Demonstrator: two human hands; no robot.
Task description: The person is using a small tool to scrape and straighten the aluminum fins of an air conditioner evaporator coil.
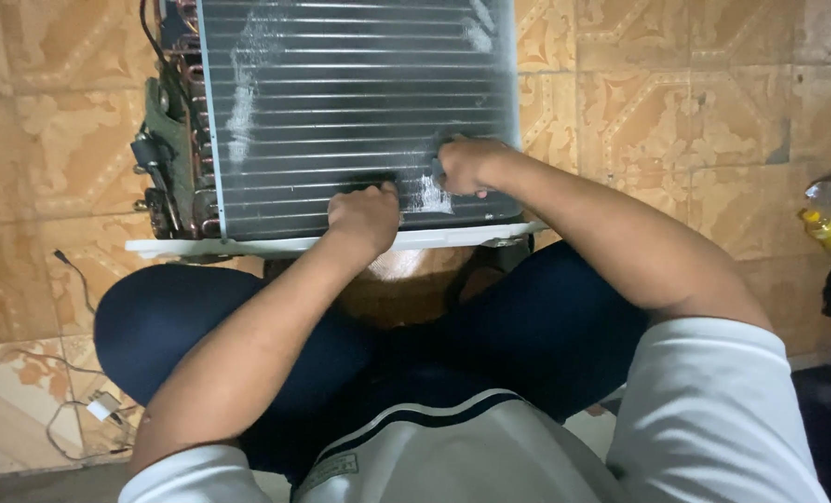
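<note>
At the lower left of the frame a thin white cable with a small plug [101, 407] lies on the patterned tile floor [43, 140]. Above it, at the upper left, the end of an air-conditioner coil unit shows copper tube bends and a green bracket [168, 140]. The finned coil [341, 84] fills the upper middle of the frame, its long axis running left to right, with pale smears of foam or dust on the fins. It sits in a white tray edge [248, 246] that runs across the frame just above the person's crossed, dark-trousered legs [182, 317].

The left hand [366, 216] rests at the lower edge of the coil, just left of centre, fingers curled into a loose fist against the fins and tray; whether it grips anything I cannot tell. The right hand [465, 165] is a little higher and to the right, pressed on the fin face, fingers bent closed around something small that I cannot make out, beside a white patch. The coil lies straight ahead of both hands, touching them.

At the far right edge a yellow bottle [830, 235] lies on the floor, well apart from the unit; its contents are not visible.
</note>
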